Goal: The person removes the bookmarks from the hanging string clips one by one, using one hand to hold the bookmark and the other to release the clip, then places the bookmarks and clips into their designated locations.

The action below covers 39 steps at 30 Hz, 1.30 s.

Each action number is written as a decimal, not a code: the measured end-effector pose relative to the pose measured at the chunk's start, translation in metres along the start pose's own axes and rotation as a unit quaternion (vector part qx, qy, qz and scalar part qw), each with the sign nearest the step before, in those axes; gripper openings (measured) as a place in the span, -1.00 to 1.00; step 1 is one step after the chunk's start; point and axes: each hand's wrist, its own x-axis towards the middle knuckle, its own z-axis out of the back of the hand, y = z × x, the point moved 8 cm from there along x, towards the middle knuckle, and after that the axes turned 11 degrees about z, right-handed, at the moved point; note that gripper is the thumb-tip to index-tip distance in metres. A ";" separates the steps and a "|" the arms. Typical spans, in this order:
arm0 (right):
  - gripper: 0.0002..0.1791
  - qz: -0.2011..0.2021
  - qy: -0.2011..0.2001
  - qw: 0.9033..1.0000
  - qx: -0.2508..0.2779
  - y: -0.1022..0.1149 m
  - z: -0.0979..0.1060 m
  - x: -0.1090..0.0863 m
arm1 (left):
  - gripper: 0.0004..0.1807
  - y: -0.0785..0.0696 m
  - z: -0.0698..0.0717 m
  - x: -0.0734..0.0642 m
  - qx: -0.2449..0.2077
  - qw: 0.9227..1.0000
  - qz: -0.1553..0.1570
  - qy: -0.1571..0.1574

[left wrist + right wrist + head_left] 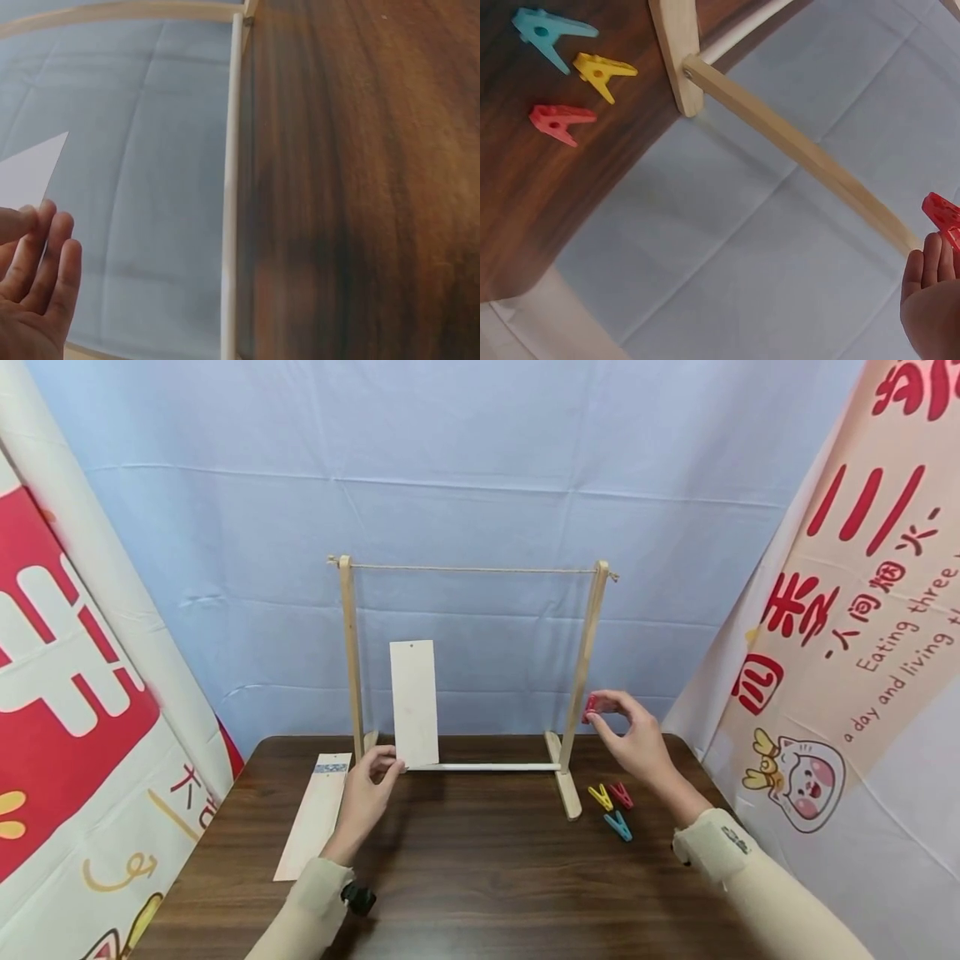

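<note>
Between thumb and fingers my left hand [369, 787] pinches a blank cream card [415, 703] by its lower left corner. The card stands upright in front of the rack, a small hole near its top edge, below the rope [472, 569]. In the left wrist view only a corner of the card [34, 176] shows above the fingertips. My right hand [633, 735] holds a red clothespin [589, 708] just right of the rack's right post [585, 664]. At the right edge of the right wrist view, the red clothespin [943, 214] sits at the fingertips.
On the table's right lie a yellow clothespin [600, 797], a red clothespin [621, 794] and a blue clothespin [618, 826], near the rack's foot [567, 793]. A second card with a patterned band [311, 822] lies left of my left arm. A white bar [487, 767] joins the posts low down.
</note>
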 end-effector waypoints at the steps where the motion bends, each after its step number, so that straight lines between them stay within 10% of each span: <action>1: -0.61 -0.001 0.000 1.000 0.000 0.002 0.000 -0.002 | -0.81 0.001 0.001 -0.001 -0.002 1.000 0.000 0.001; 39: -0.64 -0.085 0.030 0.996 -0.016 -0.035 0.000 -0.080 | -0.76 0.039 0.055 -0.041 0.091 0.995 0.033 0.008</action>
